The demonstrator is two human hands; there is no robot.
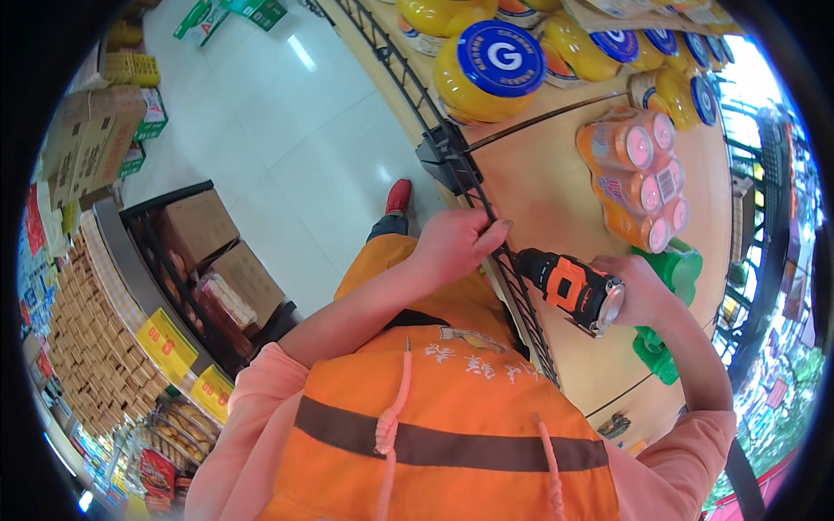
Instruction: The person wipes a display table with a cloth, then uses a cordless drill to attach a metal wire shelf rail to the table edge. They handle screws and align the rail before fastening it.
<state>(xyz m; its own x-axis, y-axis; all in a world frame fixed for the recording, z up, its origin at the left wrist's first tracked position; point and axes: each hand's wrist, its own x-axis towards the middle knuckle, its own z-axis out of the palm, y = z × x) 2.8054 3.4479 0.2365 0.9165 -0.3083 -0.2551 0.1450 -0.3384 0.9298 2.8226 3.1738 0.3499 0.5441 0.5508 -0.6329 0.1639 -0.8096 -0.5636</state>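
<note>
In my right hand (641,282) is a black and orange cordless drill (569,285). Its chuck end points left at the black wire rail (519,304) along the shelf's front edge. My left hand (453,246) is closed at that same rail, thumb and fingers pinched together just ahead of the drill. Whatever sits between those fingertips is too small or hidden to make out. A black plastic bracket (447,156) is fixed on the rail beyond my left hand. The drill's handle is mostly hidden behind my right hand.
Beyond my right hand, a shrink-wrapped pack of orange cans (638,178) lies on the wooden shelf (530,187). Green bottles (678,265) lie beside my right wrist. Large yellow jars with blue lids (491,69) stand farther along. Leftward are cartons (95,135) and a woven basket display (95,339).
</note>
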